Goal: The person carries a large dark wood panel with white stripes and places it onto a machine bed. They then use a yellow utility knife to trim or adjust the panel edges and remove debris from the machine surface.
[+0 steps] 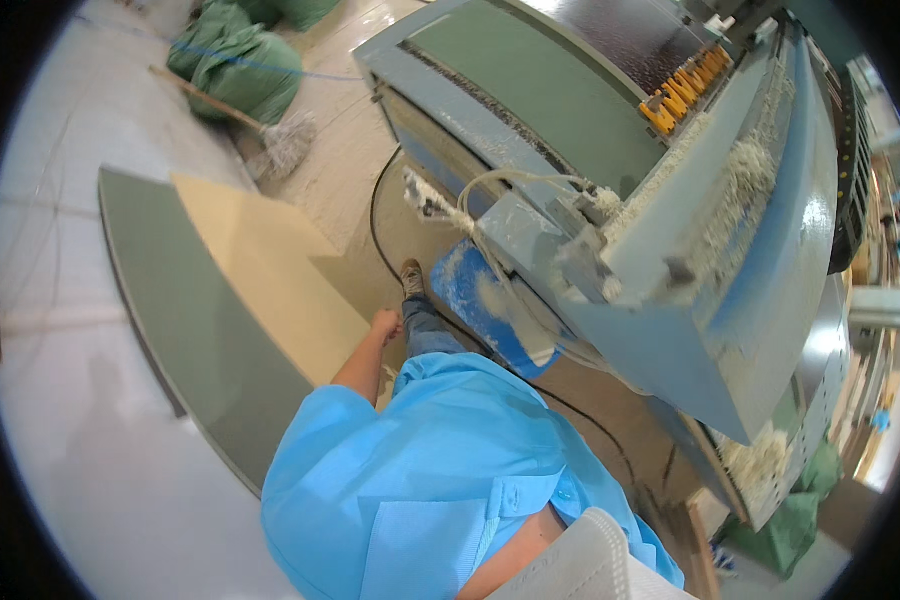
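Note:
My left hand [387, 323] hangs beside my left leg, its fingers curled closed, and I see nothing in it. It is nearest to the edge of a beige sheet [260, 260]. Beyond that, a dark grey-green board [195, 310] leans against the white wall. My right hand is out of the picture. A blue-grey machine [660, 330] stands to my right, with pale shavings [740, 180] heaped along its beam and a row of orange-yellow parts [685, 90] at its far side.
Ahead on the floor are green sacks [235, 65] and a mop [285, 140]. A dusty blue container [490, 310] sits against the machine by my foot. A black cable [375, 215] crosses the floor. More green sacking [785, 530] lies at the lower right.

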The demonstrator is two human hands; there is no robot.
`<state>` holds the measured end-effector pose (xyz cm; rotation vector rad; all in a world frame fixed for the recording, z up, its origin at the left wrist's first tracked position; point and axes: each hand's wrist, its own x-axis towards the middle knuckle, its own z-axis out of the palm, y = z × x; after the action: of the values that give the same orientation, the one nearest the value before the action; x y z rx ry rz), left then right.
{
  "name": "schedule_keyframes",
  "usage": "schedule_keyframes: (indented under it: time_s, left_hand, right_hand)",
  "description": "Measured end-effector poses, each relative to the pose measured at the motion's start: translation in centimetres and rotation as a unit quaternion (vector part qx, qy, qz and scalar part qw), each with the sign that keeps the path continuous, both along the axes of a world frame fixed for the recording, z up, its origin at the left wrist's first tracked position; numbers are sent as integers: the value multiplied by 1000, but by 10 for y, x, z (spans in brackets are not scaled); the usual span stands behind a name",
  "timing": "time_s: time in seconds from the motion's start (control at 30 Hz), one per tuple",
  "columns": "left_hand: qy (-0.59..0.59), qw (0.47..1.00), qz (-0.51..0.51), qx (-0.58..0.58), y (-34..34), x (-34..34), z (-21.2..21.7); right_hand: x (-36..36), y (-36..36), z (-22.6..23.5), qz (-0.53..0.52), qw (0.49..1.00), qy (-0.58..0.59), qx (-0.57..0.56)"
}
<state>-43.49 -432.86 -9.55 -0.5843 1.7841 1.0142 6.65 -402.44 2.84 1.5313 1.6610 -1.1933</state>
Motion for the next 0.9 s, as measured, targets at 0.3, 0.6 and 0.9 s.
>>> schedule_keyframes:
  time_s: [0.3, 0.6, 0.9]
  left_hand:
    - [-49, 994, -97, 29, 2, -189, 6]
    - [-62, 989, -129, 25, -20, -295, 24]
    - [8, 969, -221, 106, -9, -324, 38]
  right_hand:
    - [-90, -136, -4, -82, 996, 42, 8]
    - [-251, -149, 50, -142, 985, -96, -36]
    - [-351, -141, 18, -88, 990, -49, -101]
